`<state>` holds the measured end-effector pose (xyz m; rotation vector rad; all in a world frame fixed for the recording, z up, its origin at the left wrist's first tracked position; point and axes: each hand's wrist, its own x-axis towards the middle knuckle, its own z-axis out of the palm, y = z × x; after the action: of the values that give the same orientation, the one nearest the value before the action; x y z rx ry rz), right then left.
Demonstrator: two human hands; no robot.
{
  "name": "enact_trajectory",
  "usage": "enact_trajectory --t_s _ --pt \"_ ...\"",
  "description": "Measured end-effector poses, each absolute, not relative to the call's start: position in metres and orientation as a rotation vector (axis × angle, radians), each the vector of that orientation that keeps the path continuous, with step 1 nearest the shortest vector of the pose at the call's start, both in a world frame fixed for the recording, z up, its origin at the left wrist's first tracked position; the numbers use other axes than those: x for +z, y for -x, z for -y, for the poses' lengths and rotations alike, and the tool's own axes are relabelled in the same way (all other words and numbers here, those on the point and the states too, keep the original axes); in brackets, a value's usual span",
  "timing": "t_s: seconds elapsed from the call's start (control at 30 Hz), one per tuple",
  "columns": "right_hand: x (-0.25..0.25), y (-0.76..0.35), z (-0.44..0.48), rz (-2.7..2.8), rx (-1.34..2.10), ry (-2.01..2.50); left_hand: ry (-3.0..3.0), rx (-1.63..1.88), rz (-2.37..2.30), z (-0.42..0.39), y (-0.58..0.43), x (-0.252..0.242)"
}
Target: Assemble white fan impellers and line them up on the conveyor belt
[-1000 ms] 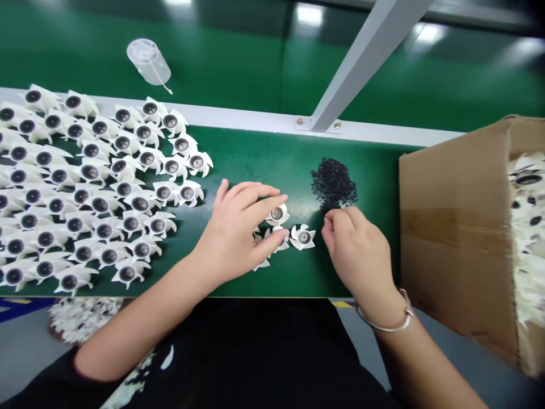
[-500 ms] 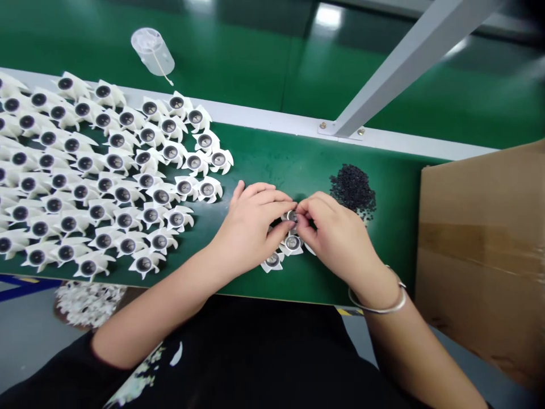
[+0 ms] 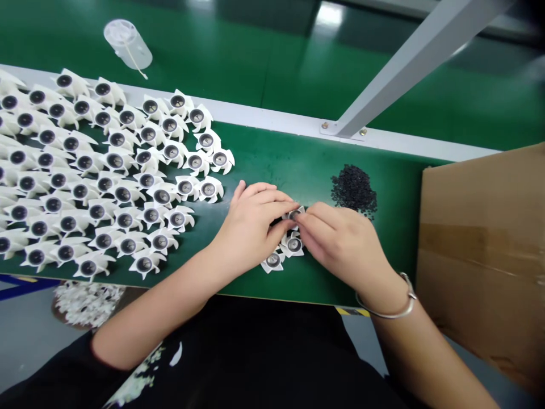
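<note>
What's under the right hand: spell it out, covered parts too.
Part of a white fan shows at the right hand's fingertips, its hub partly covered. Whatever lies beneath the palm is hidden, as is anything pinched between thumb and fingers.

The green counter (image 3: 272, 153) has a pale strip (image 3: 264, 115) along its far side. Lots of white fan wheels (image 3: 105, 184) crowd the left. A few more wheels (image 3: 293, 244) sit near the middle, and a heap of tiny black bits (image 3: 354, 189) lies to the right.
</note>
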<state>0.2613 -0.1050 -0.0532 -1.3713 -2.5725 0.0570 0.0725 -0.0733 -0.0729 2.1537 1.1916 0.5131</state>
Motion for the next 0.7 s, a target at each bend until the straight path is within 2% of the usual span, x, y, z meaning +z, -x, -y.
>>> enact_trajectory --t_s 0.1,0.17,0.27,0.4,0.7 --pt "-0.045 -0.266 0.108 2.623 0.046 1.277 -2.16 0.509 -1.176 0.072 -0.072 -0.072" --pt "-0.042 -0.274 0.114 2.558 0.158 1.289 -2.16 0.503 -1.18 0.071 -0.072 -0.071" --pt "-0.044 -0.293 0.131 2.215 0.279 1.505 -2.146 0.486 -1.18 0.071 -0.072 -0.069" --pt "-0.055 -0.318 0.152 1.854 0.145 1.841 -2.124 0.527 -1.201 0.07 -0.076 -0.068" --pt "-0.073 -0.327 0.153 2.0 0.124 1.856 -2.191 0.541 -1.248 0.068 -0.083 -0.067"
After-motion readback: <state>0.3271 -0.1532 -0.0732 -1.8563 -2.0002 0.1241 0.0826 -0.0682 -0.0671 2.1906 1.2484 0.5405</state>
